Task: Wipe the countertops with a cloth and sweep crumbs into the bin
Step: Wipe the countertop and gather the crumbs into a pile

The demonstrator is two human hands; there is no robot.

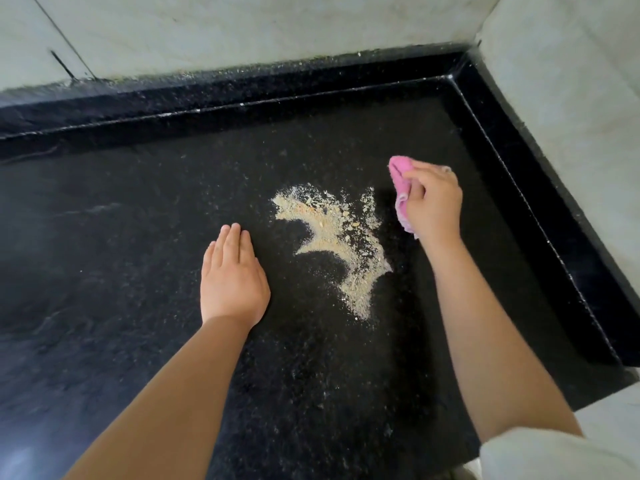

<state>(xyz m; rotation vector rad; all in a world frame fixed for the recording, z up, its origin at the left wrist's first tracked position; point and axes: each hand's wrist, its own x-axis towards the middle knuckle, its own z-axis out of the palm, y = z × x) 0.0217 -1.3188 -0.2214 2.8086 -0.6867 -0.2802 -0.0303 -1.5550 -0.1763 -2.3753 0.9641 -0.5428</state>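
Black countertop (138,237): 1 crumb pile (332,237), 1 cloth (401,188), 2 hands.

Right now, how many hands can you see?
2. The left hand lies flat on the black countertop, left of the crumbs. The right hand grips the pink cloth.

I note a black speckled stone countertop (138,237) with a raised black rim. A pale beige crumb pile (341,237) lies mid-surface. A flat left hand (232,277) rests on it beside the crumbs.
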